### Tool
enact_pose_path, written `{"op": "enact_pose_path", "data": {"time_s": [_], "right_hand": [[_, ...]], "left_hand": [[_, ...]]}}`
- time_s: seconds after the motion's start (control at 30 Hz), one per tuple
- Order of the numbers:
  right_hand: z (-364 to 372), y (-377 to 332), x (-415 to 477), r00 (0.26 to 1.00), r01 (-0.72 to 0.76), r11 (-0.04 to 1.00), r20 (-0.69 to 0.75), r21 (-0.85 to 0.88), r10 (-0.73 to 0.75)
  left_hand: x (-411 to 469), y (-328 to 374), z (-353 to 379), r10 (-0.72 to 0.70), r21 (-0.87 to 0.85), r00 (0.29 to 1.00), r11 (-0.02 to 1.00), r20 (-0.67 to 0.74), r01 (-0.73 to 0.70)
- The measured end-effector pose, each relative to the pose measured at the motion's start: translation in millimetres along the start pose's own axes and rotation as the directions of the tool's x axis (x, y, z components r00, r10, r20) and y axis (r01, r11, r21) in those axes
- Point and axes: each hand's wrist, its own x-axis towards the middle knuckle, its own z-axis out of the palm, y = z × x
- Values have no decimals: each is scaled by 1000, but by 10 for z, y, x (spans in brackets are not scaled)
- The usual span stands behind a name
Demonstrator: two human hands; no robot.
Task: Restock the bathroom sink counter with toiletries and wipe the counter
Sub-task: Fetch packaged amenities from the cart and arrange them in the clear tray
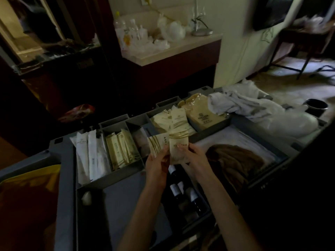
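Hovering at centre frame, the left hand (156, 165) pinches one cream paper sachet with gold stripes (156, 144), and the right hand (194, 158) grips a second matching sachet (178, 142) just beside it, both above the grey plastic divided cart tray (67, 178). Under the hands lie dark bottles with white labels (178, 189). At upper right of the tray, crumpled white cloths (235, 104) are heaped.

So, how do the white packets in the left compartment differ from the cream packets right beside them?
The white packets are bright white; the cream packets are yellowish. The white packets are longer than the cream packets. The white packets look almost plain, while the cream packets carry brown wavy lines. Both stand on end, leaning, in neighbouring compartments of the grey cart tray.
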Motion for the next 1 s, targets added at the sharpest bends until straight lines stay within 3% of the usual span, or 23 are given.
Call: {"op": "enact_pose_path", "data": {"time_s": [0.13,0.27,0.4,0.47,0.67,0.77,0.83,1.0], "right_hand": [[-92,-28,-512,995,60,998,-77,-25,-62],[-255,-45,-1092,998,62,981,-19,-186,-67],[-403,83,-1885,999,9,960,32,-279,0],[-514,219,-2301,998,-50,954,25,-295,60],[-1001,635,-3565,977,-166,922,-183,-351,106],[-1273,738,-4232,952,-216,872,-293,-440,87],[-1434,755,-4618,930,-240,828,-364,-508,46],[-1629,714,-5517,822,-257,839,-565,-479,-72]], "left_hand": [[-389,-25,-209,23,177,996,983,81,-37],[-822,39,-488,58,434,967,886,250,-165],[-1375,-51,-807,-101,643,907,737,409,-208],[-1655,-204,-965,-178,682,883,705,435,-194],[-2407,-769,-1192,-289,610,902,792,321,37],[-2795,-1053,-1126,-393,621,821,781,414,61],[-3017,-1213,-1014,-431,664,762,748,483,2],[-3690,-1589,-648,-505,739,637,656,582,-155]]}}
